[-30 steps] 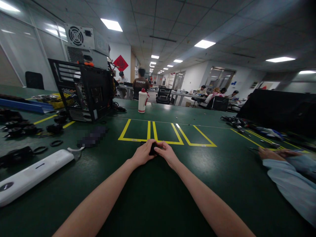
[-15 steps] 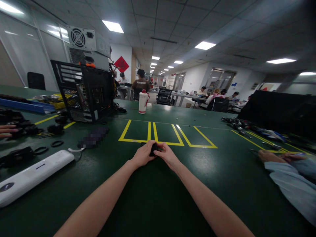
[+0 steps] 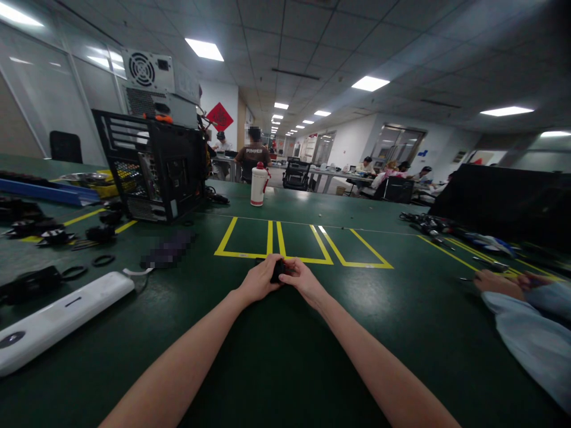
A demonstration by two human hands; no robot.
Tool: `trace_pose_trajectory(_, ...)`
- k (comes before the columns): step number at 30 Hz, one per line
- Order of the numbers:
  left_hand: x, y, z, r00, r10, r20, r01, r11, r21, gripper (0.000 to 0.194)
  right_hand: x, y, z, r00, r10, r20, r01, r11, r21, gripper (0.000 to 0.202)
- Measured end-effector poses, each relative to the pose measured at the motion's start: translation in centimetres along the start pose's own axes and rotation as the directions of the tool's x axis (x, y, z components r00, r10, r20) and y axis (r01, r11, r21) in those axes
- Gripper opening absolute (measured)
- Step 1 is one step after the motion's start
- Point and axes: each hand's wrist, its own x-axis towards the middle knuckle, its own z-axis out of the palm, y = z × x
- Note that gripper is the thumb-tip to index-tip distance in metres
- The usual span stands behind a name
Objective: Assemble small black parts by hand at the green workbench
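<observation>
The small black object (image 3: 277, 271) sits just beyond the near edge of the yellow tape outlines (image 3: 307, 260), or close by it; I can't tell which. Your left hand (image 3: 259, 280) and right hand (image 3: 304, 282) pinch it from both sides, probably to steady it above the table (image 3: 357, 333).

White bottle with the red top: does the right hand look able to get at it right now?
Probably, with a forward stretch: only flat yellow tape seems to lie between the right hand and the bottle. That hand is busy at the black part, though.
</observation>
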Motion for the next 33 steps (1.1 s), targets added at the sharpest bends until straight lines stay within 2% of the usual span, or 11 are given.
trace_pose_trajectory(5, 0.12, -0.02, 0.1, 1.0, 0.027, -0.012, -0.027, 1.0, -0.002, 0.056, 0.04, 0.67, 0.14, 0.999, -0.026, -0.029, 0.026, 1.0, 0.0, 0.031)
trace_pose_trajectory(9, 0.07, -0.12, 0.19, 0.999, 0.032, -0.017, -0.032, 0.999, -0.004, 0.057, 0.45, 0.87, 0.24, 0.995, 0.038, -0.093, -0.035, 0.998, 0.044, 0.032)
trace_pose_trajectory(12, 0.0, -0.15, 0.12, 1.0, 0.025, -0.008, -0.025, 1.0, -0.005, 0.058, 0.69, 0.74, 0.08, 0.993, 0.103, -0.062, -0.098, 0.992, 0.074, 0.034)
trace_pose_trajectory(16, -0.03, -0.02, -0.08, 1.0, 0.023, 0.009, -0.023, 1.0, -0.012, 0.055, 0.44, 0.5, -0.19, 0.999, 0.031, -0.013, -0.031, 0.999, 0.027, 0.036)
trace_pose_trajectory(19, 0.02, 0.09, -0.13, 1.0, 0.0, 0.022, 0.001, 1.0, -0.013, 0.054, 0.02, 0.4, -0.21, 1.0, -0.004, -0.018, 0.004, 1.0, -0.008, 0.039)
trace_pose_trajectory(24, 0.05, 0.09, -0.09, 1.0, 0.018, -0.001, -0.018, 0.999, -0.028, 0.055, -0.07, 0.47, 0.07, 0.998, 0.024, -0.066, -0.025, 0.999, -0.026, 0.028)
trace_pose_trajectory(27, 0.06, -0.03, 0.0, 1.0, 0.02, 0.002, -0.02, 1.0, -0.02, 0.056, 0.29, 0.65, 0.18, 0.995, 0.042, -0.095, -0.041, 0.999, 0.008, 0.03)
trace_pose_trajectory(31, 0.11, -0.19, 0.17, 1.0, 0.02, -0.003, -0.02, 1.0, -0.008, 0.058, 0.64, 0.76, 0.1, 0.993, 0.094, -0.073, -0.091, 0.995, 0.044, 0.034)
trace_pose_trajectory(33, 0.13, -0.2, 0.2, 1.0, 0.022, -0.008, -0.022, 1.0, -0.004, 0.057, 0.57, 0.69, 0.0, 0.997, 0.062, -0.053, -0.061, 0.998, 0.028, 0.034)
